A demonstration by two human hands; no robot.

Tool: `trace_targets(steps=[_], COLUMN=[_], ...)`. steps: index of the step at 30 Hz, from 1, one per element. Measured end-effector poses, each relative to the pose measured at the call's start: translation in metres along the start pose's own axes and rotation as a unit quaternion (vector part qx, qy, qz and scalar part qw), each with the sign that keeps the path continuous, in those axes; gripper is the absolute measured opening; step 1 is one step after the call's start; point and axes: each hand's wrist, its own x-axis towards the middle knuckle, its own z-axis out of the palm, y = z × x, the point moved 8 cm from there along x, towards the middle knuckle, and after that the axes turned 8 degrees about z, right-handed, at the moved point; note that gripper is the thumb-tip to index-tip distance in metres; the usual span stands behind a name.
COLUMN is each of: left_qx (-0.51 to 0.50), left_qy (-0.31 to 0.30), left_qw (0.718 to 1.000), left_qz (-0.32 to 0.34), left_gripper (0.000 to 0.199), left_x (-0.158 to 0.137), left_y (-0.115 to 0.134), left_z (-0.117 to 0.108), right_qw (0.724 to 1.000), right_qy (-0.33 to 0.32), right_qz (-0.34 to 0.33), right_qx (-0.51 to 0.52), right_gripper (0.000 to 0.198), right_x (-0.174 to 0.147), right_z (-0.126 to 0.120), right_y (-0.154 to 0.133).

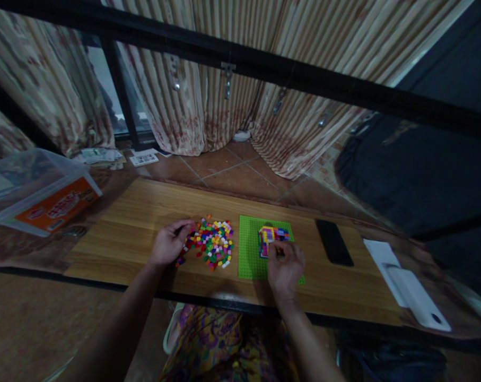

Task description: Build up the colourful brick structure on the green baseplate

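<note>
A pile of several small coloured bricks [213,243] lies on the wooden table [124,233]. My left hand [169,243] rests at the pile's left edge, fingers curled over some bricks. To the right lies a green baseplate [250,254] with a small multicoloured brick build [272,236] on it. My right hand [285,265] is over the baseplate's near right part, fingertips touching the build's front edge; whether they pinch a brick is hidden.
A black phone [334,242] lies right of the baseplate. A white object [413,289] sits at the table's right end. A clear plastic box [33,191] with an orange label stands at the far left. Curtains hang behind.
</note>
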Motion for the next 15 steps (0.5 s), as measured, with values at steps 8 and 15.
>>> trace_targets(steps=[8, 15], left_qx=[0.004, 0.014], left_qy=[0.004, 0.002], left_qw=[1.000, 1.000], left_qz=[0.008, -0.002], left_gripper=[0.035, 0.036], left_x=[0.000, -0.001], left_y=[0.007, 0.005], left_z=[-0.001, -0.002], right_qw=[0.997, 0.993], right_qy=[-0.001, -0.024], right_qz=[-0.035, -0.106], right_qx=[0.064, -0.040], right_gripper=[0.019, 0.022], right_x=[-0.008, -0.014], right_z=[-0.012, -0.014], right_y=[0.014, 0.003])
